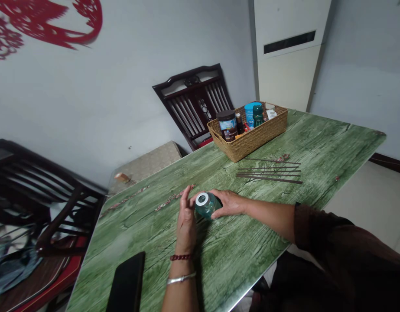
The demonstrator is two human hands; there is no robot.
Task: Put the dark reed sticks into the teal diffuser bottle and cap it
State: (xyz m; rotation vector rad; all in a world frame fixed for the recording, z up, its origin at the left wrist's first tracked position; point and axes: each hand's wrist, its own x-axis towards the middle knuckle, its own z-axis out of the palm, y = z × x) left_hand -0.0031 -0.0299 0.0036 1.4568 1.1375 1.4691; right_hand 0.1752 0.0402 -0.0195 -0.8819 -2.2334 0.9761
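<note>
A small green glass bottle (207, 207) with a white ring round its opening stands on the green wood-patterned table, near the middle of the head view. My right hand (230, 203) is wrapped round its right side, thumb in front and fingers behind. At the left of the bottle is my left hand (186, 216), raised on edge, its fingers pointing away from me and apart from the thumb; whether it touches the glass is hard to tell. Several thin dark sticks (269, 175) lie on the table beyond my right arm.
A woven basket (252, 145) with jars and bottles stands at the table's far side. A black phone (126, 284) lies at the near left. Dark wooden chairs (200, 104) stand behind and to the left. A small stool-like surface (147, 167) adjoins the far edge.
</note>
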